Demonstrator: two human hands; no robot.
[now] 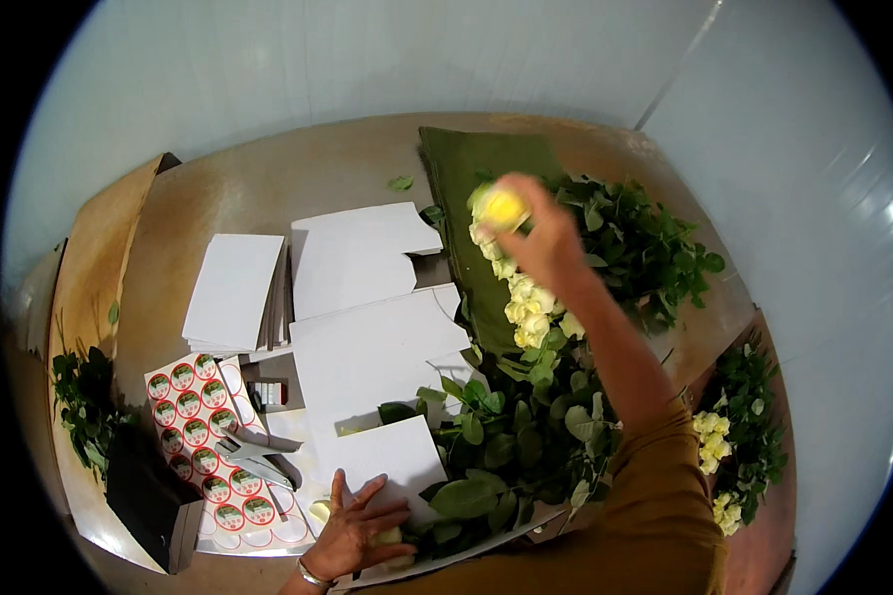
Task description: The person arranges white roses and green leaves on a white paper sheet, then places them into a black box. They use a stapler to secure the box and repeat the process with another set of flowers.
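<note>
My right hand (546, 233), smeared by motion, reaches over the green mat (446, 164) with its fingers round a yellow rose (504, 209). Just below it, a row of pale yellow roses (532, 307) lies on the mat, stems toward the right. At the near edge my left hand (362, 531) lies with fingers spread, pressing on a white card (392, 466). Pale petals show beside and under that hand, partly hidden. Leafy rose stems (506, 451) stick out from under the card, to the right.
Larger white sheets (367, 258) and a stack of white cards (233, 288) lie mid-table. Left of them are sheets of round red-rimmed stickers (193, 416), a stapler (258, 459) and a black box (149, 496). More yellow roses (712, 441) lie at the far right.
</note>
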